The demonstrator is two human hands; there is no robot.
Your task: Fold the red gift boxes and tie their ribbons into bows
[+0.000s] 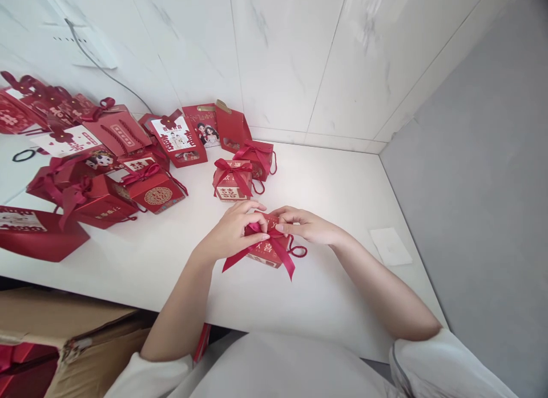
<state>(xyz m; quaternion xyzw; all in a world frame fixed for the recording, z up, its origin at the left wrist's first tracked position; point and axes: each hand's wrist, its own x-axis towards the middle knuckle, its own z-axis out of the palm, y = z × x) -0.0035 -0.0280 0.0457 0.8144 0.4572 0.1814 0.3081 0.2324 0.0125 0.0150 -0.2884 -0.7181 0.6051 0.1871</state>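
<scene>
A small red gift box (264, 252) with pale lettering sits on the white table in front of me. Across its top runs a dark pink ribbon (280, 250) tied in a bow, its two tails hanging toward me. My left hand (240, 229) pinches the ribbon on the left of the bow with thumb and forefinger. From the other side, my right hand (306, 224) has its fingers closed on the ribbon near the knot. A twisted red cord handle (298, 250) loops out at the box's right. My fingers partly hide the bow and the box's top.
Just behind stand two more ribboned red boxes (233, 181). Several red gift boxes and bags (158, 195) crowd the left of the white table (334, 295). A white paper (390, 246) lies near the right edge. An open cardboard carton (64, 318) holds red boxes at lower left.
</scene>
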